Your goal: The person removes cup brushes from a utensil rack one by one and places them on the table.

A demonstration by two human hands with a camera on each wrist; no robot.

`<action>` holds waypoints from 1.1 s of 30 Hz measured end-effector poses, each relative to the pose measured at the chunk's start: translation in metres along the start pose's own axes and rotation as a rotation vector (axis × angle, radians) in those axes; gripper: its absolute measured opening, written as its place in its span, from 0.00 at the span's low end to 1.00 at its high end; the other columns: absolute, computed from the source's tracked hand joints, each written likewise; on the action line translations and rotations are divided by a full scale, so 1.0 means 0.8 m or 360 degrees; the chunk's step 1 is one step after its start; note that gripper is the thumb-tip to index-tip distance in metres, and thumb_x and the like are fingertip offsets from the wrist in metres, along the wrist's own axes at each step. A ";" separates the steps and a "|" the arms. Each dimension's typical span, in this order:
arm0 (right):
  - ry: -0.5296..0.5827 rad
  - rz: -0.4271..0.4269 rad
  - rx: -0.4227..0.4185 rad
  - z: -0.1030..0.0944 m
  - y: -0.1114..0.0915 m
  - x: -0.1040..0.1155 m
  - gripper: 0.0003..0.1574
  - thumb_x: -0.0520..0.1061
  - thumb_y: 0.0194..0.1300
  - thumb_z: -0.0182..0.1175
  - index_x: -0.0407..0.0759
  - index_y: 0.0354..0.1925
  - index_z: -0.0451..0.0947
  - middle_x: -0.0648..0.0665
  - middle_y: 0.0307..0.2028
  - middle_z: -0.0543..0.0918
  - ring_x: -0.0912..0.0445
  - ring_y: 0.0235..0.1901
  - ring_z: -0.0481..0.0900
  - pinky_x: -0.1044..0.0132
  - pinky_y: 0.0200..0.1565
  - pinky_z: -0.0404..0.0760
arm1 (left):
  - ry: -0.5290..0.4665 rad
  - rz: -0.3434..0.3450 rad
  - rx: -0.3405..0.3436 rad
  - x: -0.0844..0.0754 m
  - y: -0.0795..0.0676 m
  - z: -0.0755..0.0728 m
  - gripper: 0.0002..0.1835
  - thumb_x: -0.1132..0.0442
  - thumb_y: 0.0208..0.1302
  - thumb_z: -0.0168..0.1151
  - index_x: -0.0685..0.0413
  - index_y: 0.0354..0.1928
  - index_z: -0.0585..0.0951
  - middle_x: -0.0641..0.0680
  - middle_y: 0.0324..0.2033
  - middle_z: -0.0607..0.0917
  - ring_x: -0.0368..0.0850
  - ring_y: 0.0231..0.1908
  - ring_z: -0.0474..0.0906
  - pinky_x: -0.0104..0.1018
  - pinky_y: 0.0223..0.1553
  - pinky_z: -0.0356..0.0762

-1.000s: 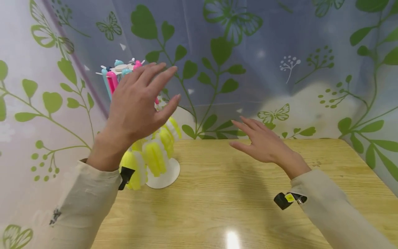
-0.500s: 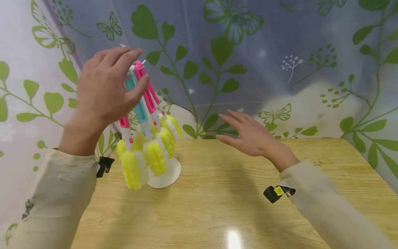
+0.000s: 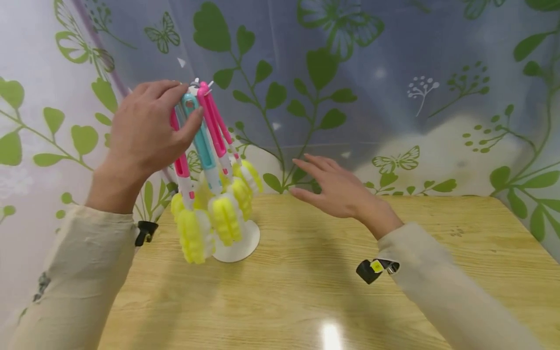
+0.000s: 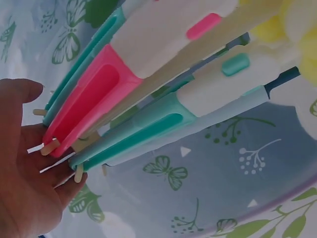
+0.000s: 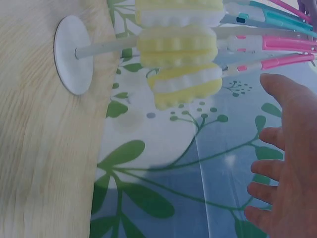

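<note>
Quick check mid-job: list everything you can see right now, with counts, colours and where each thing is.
Sponge brushes: several, exact count unclear; pink and teal handles, yellow-and-white sponge heads; hanging on the stand, table's far left.
Stand: one, white, round base on the table under the brushes.
Table: one, light wood grain, across the foreground.
Backdrop: one, pale sheet with green leaves and butterflies, behind the table.
Left hand: fingers on the brush handle tops.
Right hand: flat, fingers straight, above the table right of the brushes, holding nothing.
</note>
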State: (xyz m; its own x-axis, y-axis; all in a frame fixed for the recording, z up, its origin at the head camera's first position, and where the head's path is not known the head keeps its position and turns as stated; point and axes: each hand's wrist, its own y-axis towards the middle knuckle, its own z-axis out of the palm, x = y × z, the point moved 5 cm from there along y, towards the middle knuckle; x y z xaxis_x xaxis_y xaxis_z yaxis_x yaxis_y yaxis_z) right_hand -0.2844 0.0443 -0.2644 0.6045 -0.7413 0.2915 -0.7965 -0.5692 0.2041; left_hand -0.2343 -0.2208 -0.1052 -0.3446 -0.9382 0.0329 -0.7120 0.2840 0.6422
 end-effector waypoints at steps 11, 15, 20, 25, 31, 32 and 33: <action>0.0196 -0.0022 -0.0030 0.022 0.026 0.026 0.44 0.73 0.66 0.39 0.58 0.74 0.51 0.49 0.73 0.53 0.47 0.71 0.50 0.40 0.62 0.58 | 0.0053 0.0030 -0.0433 0.003 -0.001 0.003 0.23 0.49 0.64 0.51 0.61 0.47 0.83 0.60 0.43 0.85 0.60 0.44 0.80 0.56 0.36 0.75; 0.0358 -0.0016 -0.0083 0.023 0.034 0.039 0.42 0.72 0.67 0.39 0.57 0.73 0.54 0.50 0.71 0.57 0.51 0.69 0.54 0.45 0.62 0.60 | 0.0108 -0.0008 -0.0588 0.001 0.001 0.007 0.24 0.47 0.64 0.50 0.60 0.45 0.84 0.59 0.37 0.85 0.59 0.35 0.81 0.53 0.27 0.72; 0.0584 -0.0036 -0.0185 0.018 0.045 0.060 0.39 0.69 0.68 0.42 0.54 0.71 0.58 0.51 0.69 0.62 0.54 0.66 0.62 0.51 0.61 0.64 | 0.0112 -0.0038 -0.0689 -0.003 0.001 0.013 0.23 0.48 0.63 0.51 0.58 0.43 0.85 0.58 0.35 0.85 0.59 0.33 0.80 0.54 0.28 0.72; 0.0783 -0.0129 -0.0310 0.008 0.062 0.083 0.34 0.60 0.70 0.50 0.47 0.68 0.64 0.49 0.64 0.70 0.57 0.56 0.73 0.58 0.58 0.68 | 0.0122 -0.0066 -0.0709 -0.005 0.002 0.018 0.21 0.49 0.62 0.51 0.57 0.41 0.85 0.56 0.34 0.85 0.57 0.31 0.80 0.53 0.28 0.72; 0.0843 -0.0137 -0.0423 -0.001 0.087 0.115 0.32 0.56 0.68 0.55 0.44 0.65 0.68 0.48 0.59 0.75 0.57 0.52 0.76 0.63 0.55 0.71 | 0.0165 -0.0086 -0.0697 -0.004 0.002 0.016 0.21 0.49 0.62 0.51 0.58 0.40 0.85 0.56 0.33 0.84 0.57 0.29 0.79 0.52 0.26 0.71; 0.0831 -0.0138 -0.0436 -0.001 0.091 0.120 0.33 0.56 0.67 0.55 0.44 0.65 0.68 0.48 0.59 0.75 0.57 0.52 0.76 0.64 0.54 0.71 | 0.0172 -0.0092 -0.0704 -0.003 0.002 0.016 0.21 0.49 0.62 0.51 0.58 0.39 0.86 0.56 0.32 0.84 0.57 0.28 0.79 0.52 0.25 0.71; 0.0824 -0.0144 -0.0452 -0.001 0.095 0.126 0.33 0.56 0.67 0.55 0.44 0.65 0.68 0.49 0.58 0.75 0.56 0.52 0.76 0.64 0.53 0.72 | 0.0178 -0.0097 -0.0713 -0.002 0.002 0.015 0.21 0.49 0.62 0.52 0.58 0.39 0.86 0.57 0.32 0.84 0.58 0.27 0.79 0.52 0.25 0.70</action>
State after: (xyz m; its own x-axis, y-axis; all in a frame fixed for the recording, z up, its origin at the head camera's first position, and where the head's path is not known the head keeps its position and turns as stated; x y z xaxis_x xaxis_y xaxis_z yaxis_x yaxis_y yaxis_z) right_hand -0.2842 -0.0733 -0.2188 0.6410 -0.3838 0.6646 -0.7581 -0.4517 0.4703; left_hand -0.2423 -0.2162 -0.1136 -0.2247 -0.9731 0.0511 -0.3862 0.1370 0.9122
